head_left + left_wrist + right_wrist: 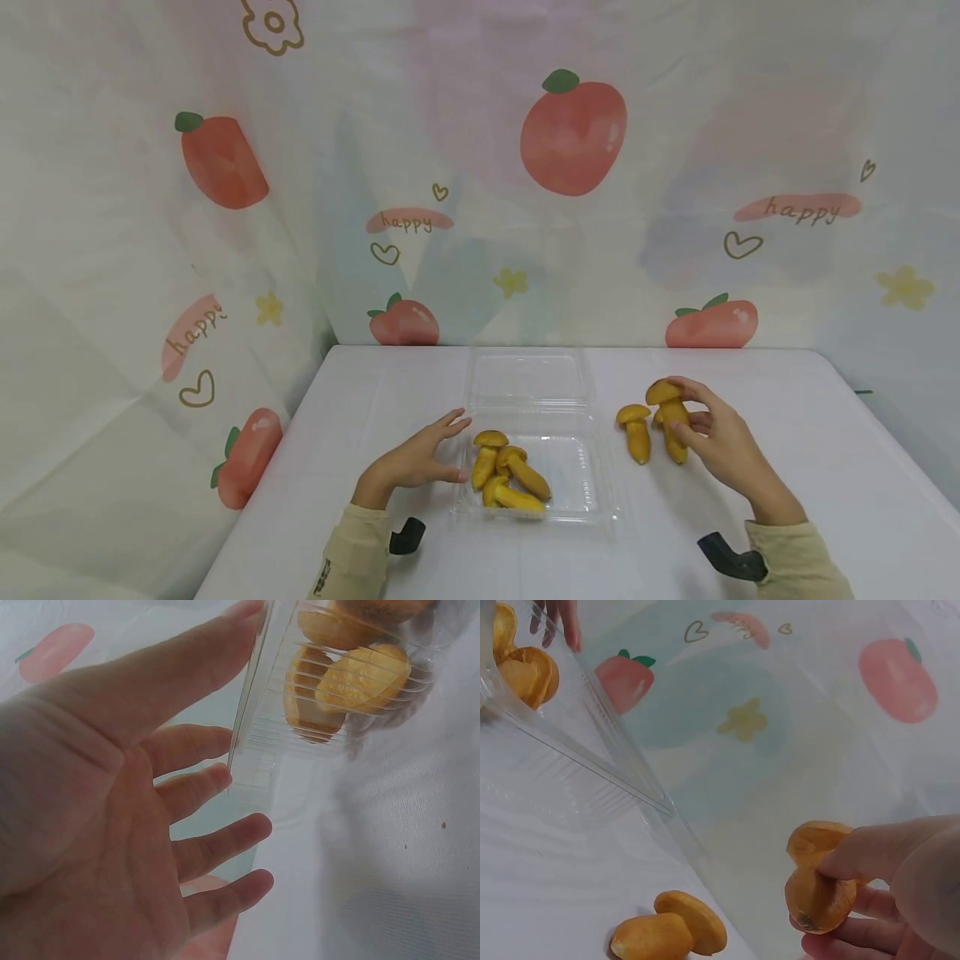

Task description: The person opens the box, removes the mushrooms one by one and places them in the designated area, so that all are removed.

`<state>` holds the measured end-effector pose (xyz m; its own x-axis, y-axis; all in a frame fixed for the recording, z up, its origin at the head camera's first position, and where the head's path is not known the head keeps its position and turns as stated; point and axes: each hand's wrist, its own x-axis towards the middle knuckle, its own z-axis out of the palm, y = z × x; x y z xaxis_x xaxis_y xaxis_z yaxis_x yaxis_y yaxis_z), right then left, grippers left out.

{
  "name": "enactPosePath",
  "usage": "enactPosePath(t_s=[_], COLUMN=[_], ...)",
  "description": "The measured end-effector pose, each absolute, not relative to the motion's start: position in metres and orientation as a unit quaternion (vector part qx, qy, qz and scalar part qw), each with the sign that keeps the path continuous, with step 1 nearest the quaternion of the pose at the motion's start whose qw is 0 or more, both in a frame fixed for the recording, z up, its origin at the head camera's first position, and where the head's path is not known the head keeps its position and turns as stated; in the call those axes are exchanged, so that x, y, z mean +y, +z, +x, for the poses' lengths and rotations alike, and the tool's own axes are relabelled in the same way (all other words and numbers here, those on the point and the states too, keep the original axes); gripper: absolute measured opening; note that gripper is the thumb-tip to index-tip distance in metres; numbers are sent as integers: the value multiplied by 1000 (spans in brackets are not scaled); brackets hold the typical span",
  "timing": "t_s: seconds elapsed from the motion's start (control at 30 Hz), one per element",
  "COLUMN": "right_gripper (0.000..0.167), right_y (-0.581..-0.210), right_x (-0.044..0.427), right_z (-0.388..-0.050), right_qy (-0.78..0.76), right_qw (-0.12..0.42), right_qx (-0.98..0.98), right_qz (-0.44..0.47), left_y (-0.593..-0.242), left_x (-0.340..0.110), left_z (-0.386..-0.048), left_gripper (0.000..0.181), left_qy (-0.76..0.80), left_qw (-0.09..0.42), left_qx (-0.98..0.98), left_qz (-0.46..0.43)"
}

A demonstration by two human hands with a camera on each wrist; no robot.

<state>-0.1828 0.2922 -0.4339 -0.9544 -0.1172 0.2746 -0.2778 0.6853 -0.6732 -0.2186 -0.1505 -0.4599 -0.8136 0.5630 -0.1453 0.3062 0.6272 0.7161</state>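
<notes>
My right hand (723,437) pinches a yellow-brown mushroom (821,896) between thumb and fingers, its cap upward in the head view. Just behind it, part of another mushroom cap (657,419) shows; the rest is hidden. A mushroom (637,437) lies on the table to the left of these. At the left side of a clear plastic box (585,510), my left hand (412,458) has its fingers spread, with thumb and some fingertips at the rim. Three mushrooms (531,479) lie in the box's left part.
The box's hinged lid (531,377) lies folded back toward the far table edge. A white table (300,492) carries everything. Behind and to the left hang cloth walls (480,125) printed with fruit and "happy" lettering. Dark curved pieces (731,557) sit at both cuffs.
</notes>
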Motion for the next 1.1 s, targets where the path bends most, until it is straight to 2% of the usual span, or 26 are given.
enactPosePath(t_s=[0.2,0.77,1.1], right_gripper=[64,60,61], right_y=[-437,-457,-466], right_x=[298,331,339], right_z=[-182,-191,-192], right_qy=[373,355,356], right_qw=[95,122,102], right_qx=[-920,-927,-928], right_qz=[80,10,-50], left_y=[-461,-461,-461], left_x=[-151,-152,-152], left_z=[-218,-218,-220], left_gripper=[87,87,86], left_qy=[360,359,360], left_qw=[179,180,178], left_qx=[880,879,880], left_qz=[253,258,254])
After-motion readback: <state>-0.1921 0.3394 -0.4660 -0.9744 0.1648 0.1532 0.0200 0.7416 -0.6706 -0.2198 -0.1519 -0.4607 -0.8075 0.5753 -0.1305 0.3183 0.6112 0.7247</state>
